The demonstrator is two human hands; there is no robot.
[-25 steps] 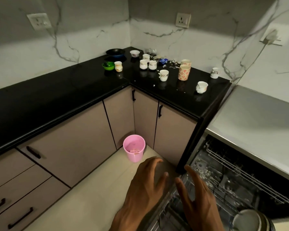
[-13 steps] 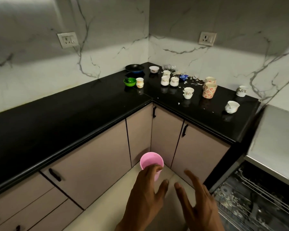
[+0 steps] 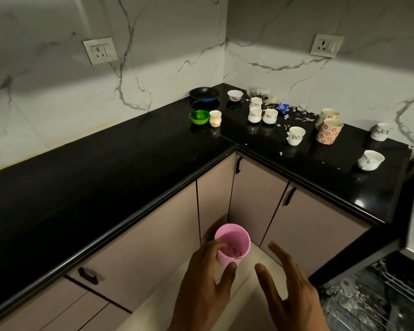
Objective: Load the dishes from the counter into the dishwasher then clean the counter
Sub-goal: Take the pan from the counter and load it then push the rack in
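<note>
Several cups stand on the black L-shaped counter [image 3: 129, 168]: white cups [image 3: 296, 135], a flowered pair [image 3: 329, 130], one near the right end [image 3: 371, 160], a green bowl [image 3: 198, 117], a dark pan [image 3: 204, 94] and a small white bowl [image 3: 235, 95]. Scraps of litter [image 3: 296, 115] lie near the corner. The open dishwasher's rack [image 3: 378, 295] shows at the lower right. My left hand [image 3: 206, 290] and my right hand [image 3: 287, 290] hover low in front of me, fingers spread, holding nothing.
A pink bin [image 3: 232, 247] stands on the floor in the cabinet corner, just beyond my left fingers. Beige cabinet doors [image 3: 261, 199] with dark handles run under the counter. Wall sockets [image 3: 100, 50] sit on the marble backsplash.
The view has swung left and up, away from the dishwasher toward the counter. Both hands stay empty and spread, now nearer the pink bin in the picture.
</note>
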